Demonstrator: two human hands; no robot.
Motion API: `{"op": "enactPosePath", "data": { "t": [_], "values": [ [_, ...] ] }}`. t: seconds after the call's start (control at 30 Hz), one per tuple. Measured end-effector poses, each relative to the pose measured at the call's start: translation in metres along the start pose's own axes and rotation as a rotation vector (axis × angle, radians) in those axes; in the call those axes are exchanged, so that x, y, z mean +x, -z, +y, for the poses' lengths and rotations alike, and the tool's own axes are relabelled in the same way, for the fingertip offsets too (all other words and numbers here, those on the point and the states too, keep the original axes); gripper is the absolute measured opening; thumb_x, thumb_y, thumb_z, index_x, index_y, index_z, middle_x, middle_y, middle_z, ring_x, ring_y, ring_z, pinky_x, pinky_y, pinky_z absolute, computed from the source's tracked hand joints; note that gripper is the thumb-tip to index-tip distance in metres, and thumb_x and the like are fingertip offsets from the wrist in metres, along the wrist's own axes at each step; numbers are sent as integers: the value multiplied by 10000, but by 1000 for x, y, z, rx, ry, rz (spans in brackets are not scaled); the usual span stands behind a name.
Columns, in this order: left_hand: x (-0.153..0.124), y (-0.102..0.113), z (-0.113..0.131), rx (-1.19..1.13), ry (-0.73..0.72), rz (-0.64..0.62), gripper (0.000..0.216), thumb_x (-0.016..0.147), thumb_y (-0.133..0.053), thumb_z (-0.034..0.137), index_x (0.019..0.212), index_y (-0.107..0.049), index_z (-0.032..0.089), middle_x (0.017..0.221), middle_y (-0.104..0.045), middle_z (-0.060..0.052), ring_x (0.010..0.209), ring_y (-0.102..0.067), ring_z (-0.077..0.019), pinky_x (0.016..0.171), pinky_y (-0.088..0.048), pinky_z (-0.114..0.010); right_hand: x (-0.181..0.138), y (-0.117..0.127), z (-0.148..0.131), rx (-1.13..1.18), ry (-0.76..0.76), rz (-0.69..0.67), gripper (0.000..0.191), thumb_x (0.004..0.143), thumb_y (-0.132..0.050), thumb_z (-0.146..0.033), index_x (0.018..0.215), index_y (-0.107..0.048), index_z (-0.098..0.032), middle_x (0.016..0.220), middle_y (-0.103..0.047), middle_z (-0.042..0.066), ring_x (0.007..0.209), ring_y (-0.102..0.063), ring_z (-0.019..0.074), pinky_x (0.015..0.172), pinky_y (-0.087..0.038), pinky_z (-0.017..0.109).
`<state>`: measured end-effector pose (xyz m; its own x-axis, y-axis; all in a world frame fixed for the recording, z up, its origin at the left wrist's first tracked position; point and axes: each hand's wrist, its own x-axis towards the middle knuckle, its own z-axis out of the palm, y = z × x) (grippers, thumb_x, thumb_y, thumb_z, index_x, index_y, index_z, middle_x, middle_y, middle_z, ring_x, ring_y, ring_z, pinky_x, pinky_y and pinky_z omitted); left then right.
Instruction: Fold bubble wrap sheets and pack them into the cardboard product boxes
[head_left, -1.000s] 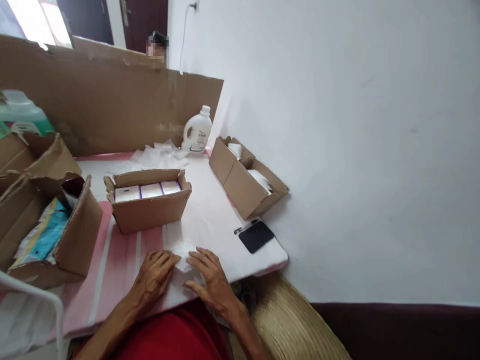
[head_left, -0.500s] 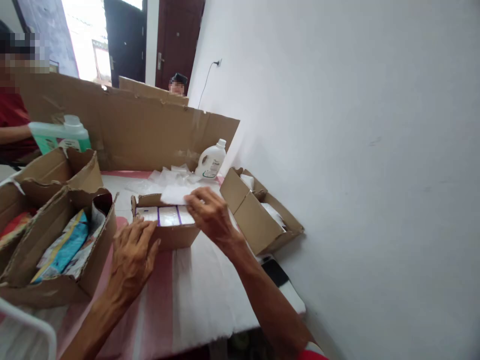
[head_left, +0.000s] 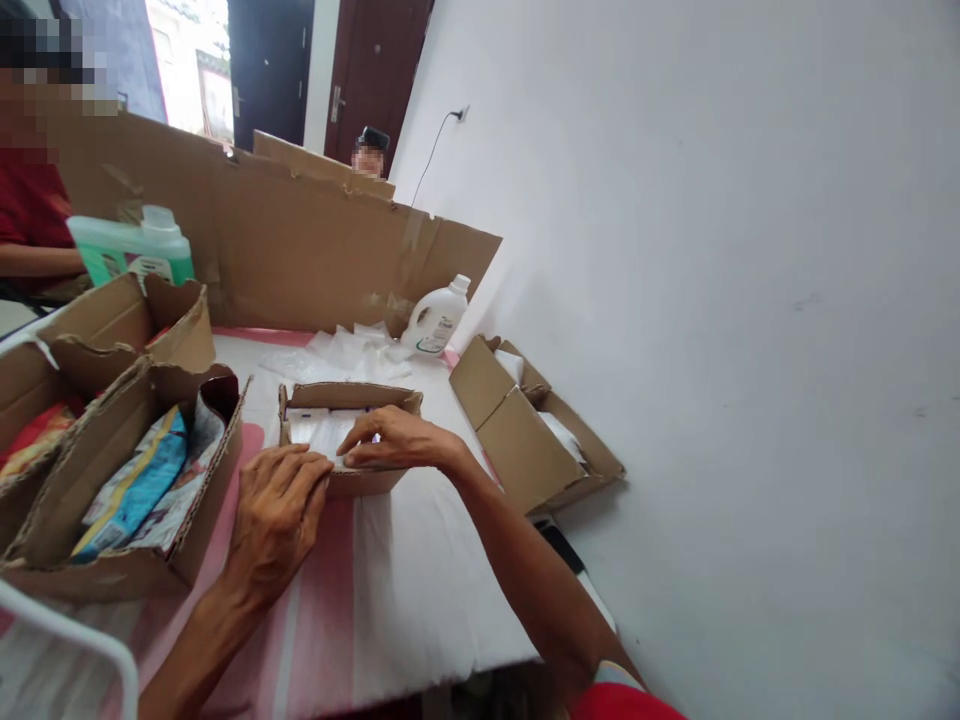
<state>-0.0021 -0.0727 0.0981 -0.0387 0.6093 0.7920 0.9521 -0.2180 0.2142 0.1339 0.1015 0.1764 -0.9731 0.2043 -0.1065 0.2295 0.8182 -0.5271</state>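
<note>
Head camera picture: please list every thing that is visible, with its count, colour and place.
small carton: 1, brown, table centre, white packs inside
open cartons: 2, brown, left, printed packets inside
side carton: 1, brown, right, by the wall
white bottle: 1, white, behind
green bottle: 1, green, far left
cardboard sheet: 1, brown, upright behind the table
plastic wraps: several, clear, near the white bottle
table cover: 1, pink and white
left hand: on the small carton's front
right hand: on the packs
</note>
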Motion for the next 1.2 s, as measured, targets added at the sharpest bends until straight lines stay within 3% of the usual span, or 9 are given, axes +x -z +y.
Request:
{"op": "enactPosePath", "data": {
  "t": [0.27, 0.5, 0.73, 0.8, 0.93, 1.03, 1.13, 1.2],
  "values": [
    [-10, 2, -2, -31, -15, -13, 196, 908, -605, 104, 1079, -623, 198, 1003, -713, -52, 1008, -623, -221, 950, -415, -390, 8, -18, -8, -355, -208, 37, 237, 868, -651, -131, 1069, -767, -175, 1042, -735, 104, 980, -680, 255, 735, -446, 283],
    [4, -1, -2, 62, -2, -41, 357, 928, -587, 178, 1284, -574, 197, 1154, -696, -92, 1140, -594, -275, 977, -412, -427, -5, -16, 0, -156, -53, 182, 235, 972, -636, -307, 1125, -737, -160, 1121, -709, 103, 1060, -656, 224, 918, -472, 312],
    [20, -7, -4, 154, 12, -50, 320, 944, -563, 236, 1257, -606, 186, 1212, -695, -116, 1205, -581, -318, 1012, -387, -478, -34, -2, -9, 0, 36, 535, 218, 1010, -580, -294, 987, -755, -166, 1051, -738, 64, 999, -653, 173, 942, -442, 281],
    [22, -7, -4, 180, -3, -62, 331, 941, -574, 282, 1258, -610, 193, 1206, -708, -109, 1226, -580, -324, 1040, -361, -494, -35, -4, -10, 16, 7, 527, 292, 1019, -565, -352, 904, -757, -165, 951, -743, 45, 904, -643, 159, 861, -442, 262],
    [29, -9, -7, 216, -50, -230, 214, 920, -571, 305, 1068, -683, 198, 1034, -749, -105, 1097, -652, -320, 983, -378, -500, -31, -13, -9, 5, -127, 290, 524, 1004, -534, -536, 689, -714, -159, 655, -651, 2, 636, -517, 117, 641, -360, 247],
    [37, -14, -13, 232, -44, -333, 148, 892, -573, 285, 909, -700, 213, 917, -757, -99, 1039, -676, -329, 989, -372, -543, -29, -15, -9, -4, -133, 223, 547, 1016, -500, -551, 703, -715, -158, 649, -638, -1, 619, -486, 111, 627, -334, 251],
    [43, -12, -17, 213, -31, -318, 172, 894, -577, 316, 934, -709, 213, 917, -762, -105, 1027, -684, -329, 1012, -372, -568, -39, -8, -12, 30, -115, 266, 493, 1011, -516, -542, 785, -746, -170, 748, -691, 17, 708, -570, 135, 710, -395, 257],
    [42, -6, -13, 159, -53, -248, 224, 908, -587, 339, 1058, -695, 213, 1018, -757, -109, 1078, -672, -317, 1050, -368, -560, -55, -2, -10, 105, -83, 433, 414, 985, -563, -539, 892, -766, -190, 917, -737, 40, 875, -638, 170, 835, -440, 278]
  ]
}}
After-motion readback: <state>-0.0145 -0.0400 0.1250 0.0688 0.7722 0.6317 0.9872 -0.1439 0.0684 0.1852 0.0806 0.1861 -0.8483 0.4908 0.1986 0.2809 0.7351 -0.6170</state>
